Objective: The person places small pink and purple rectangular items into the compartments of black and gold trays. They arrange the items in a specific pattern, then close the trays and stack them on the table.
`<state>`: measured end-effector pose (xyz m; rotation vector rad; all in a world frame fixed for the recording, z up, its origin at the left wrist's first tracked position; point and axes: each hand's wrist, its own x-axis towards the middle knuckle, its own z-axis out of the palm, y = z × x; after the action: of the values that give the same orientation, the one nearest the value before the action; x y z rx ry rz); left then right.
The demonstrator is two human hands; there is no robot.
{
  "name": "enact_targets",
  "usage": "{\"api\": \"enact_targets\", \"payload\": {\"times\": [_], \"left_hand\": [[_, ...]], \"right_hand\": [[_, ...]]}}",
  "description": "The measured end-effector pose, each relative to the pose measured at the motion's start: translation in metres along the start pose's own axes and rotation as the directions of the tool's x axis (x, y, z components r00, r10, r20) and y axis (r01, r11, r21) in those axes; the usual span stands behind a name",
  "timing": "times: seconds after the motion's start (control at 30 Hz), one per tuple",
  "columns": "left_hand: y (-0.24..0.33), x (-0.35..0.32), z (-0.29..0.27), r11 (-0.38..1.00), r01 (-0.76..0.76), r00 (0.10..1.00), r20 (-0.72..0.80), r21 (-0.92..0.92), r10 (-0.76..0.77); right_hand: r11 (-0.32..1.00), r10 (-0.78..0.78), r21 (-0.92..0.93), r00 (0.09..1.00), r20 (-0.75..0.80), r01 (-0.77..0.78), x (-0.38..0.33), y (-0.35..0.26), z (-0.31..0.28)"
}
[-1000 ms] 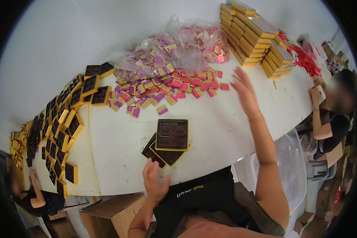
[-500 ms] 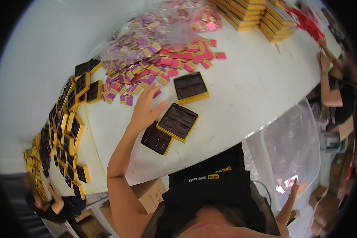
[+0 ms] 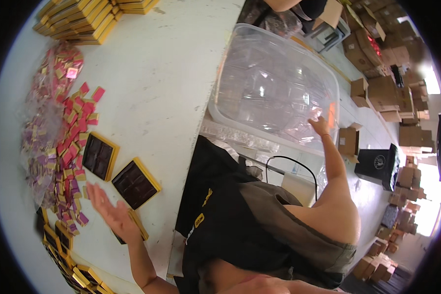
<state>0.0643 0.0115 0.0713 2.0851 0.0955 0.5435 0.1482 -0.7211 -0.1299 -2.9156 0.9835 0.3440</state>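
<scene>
"Printing in the head view: where does it show?"

"On the black garment point(image 3: 218, 188) the person wears: small yellow and pale marks, too slanted and blurred to read. At the right, a black container point(image 3: 375, 162) carries a pale round emblem, also too small to make out."

"And the left hand point(image 3: 112, 211)?"

"Its fingers are spread, above the white bench point(image 3: 157, 78). It partly hides one box point(image 3: 140, 224); whether it touches that, I cannot tell. Two yellow-edged dark trays point(image 3: 136, 184) lie just beyond its fingers, near each other, beside loose pink and purple pieces point(image 3: 74, 126) with gold on them."

"The right hand point(image 3: 320, 126)?"

"Stretched out to the person's right, over a clear tub point(image 3: 250, 126) holding clear plastic point(image 3: 264, 88), near an orange patch point(image 3: 331, 115). I cannot tell whether it pinches any of that plastic."

"What else is on the bench?"

"Stacked yellow boxes point(image 3: 83, 22), upper left, and a clear bag point(image 3: 46, 115) among the pieces."
</scene>
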Motion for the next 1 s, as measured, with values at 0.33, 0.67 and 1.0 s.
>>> {"api": "enact_targets", "payload": {"times": [0.33, 0.67, 1.0], "left_hand": [[-0.010, -0.042, -0.054, 0.982, 0.187, 0.891, -0.423, 0.018, -0.163], [-0.007, -0.059, -0.059, 0.967, 0.254, 0.772, -0.601, -0.005, -0.206], [-0.009, -0.077, -0.032, 0.908, 0.418, 0.628, -0.713, -0.032, -0.314]], "right_hand": [[0.511, -0.323, 0.854, 0.899, 0.294, -0.096, -0.056, -0.053, -0.149], [0.811, -0.579, 0.225, 0.683, 0.445, 0.540, -0.001, -0.096, -0.073], [0.823, -0.521, 0.288, 0.448, 0.727, 0.490, 0.029, -0.131, -0.067]]}}
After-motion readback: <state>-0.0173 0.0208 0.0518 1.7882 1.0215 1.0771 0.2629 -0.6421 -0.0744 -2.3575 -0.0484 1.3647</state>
